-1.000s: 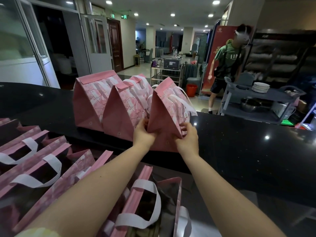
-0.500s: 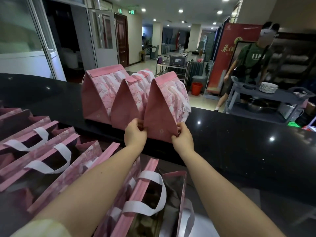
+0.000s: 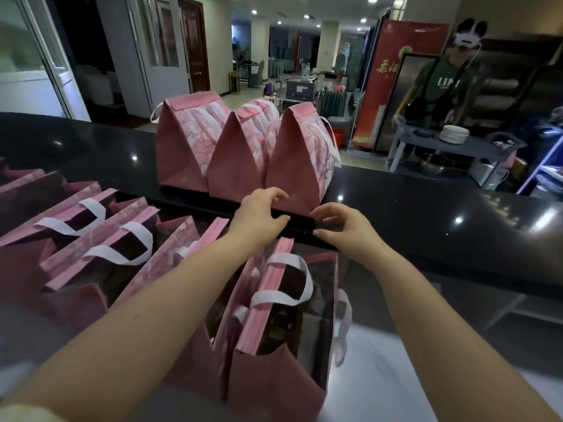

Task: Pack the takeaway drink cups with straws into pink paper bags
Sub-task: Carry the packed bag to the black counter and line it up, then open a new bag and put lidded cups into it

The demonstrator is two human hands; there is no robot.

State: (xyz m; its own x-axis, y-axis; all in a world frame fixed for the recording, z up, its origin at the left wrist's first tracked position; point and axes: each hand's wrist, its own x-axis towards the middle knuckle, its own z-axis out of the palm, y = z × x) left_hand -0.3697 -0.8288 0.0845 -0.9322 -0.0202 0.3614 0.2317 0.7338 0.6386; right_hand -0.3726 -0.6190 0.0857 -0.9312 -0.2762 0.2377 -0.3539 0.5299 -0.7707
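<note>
The left hand (image 3: pixel 259 214) hangs just in front of the near edge of the black counter (image 3: pixel 426 208). Its fingers are loosely bent and grip nothing; the fingertips lie at the bottom corner of the nearest closed pink bag (image 3: pixel 298 166), but I cannot tell if they touch it. The right hand (image 3: pixel 341 225) is beside it, a little lower, also with relaxed, bent fingers and nothing inside. It is apart from the bag.

This bag stands upright at the near edge of the counter, its top folded shut. Two more closed bags stand in a row to its left, the middle bag (image 3: pixel 234 159) and the left bag (image 3: pixel 182 153), each one touching the next. White handles hang at their sides.

Below the counter's edge, under both forearms, an open bag (image 3: pixel 274 376) stands with its white handle (image 3: pixel 283 281) up. Its inside is dark, so what it contains I cannot tell. More open bags (image 3: pixel 100 236) stand in a row to the left of it, mouths up.

Behind the counter, at the right, another person (image 3: pixel 441 83) in a green shirt stands at a grey cart (image 3: pixel 475 146) with a stack of white plates (image 3: pixel 454 134) on it. A red banner (image 3: pixel 396 74) stands beside this person.
</note>
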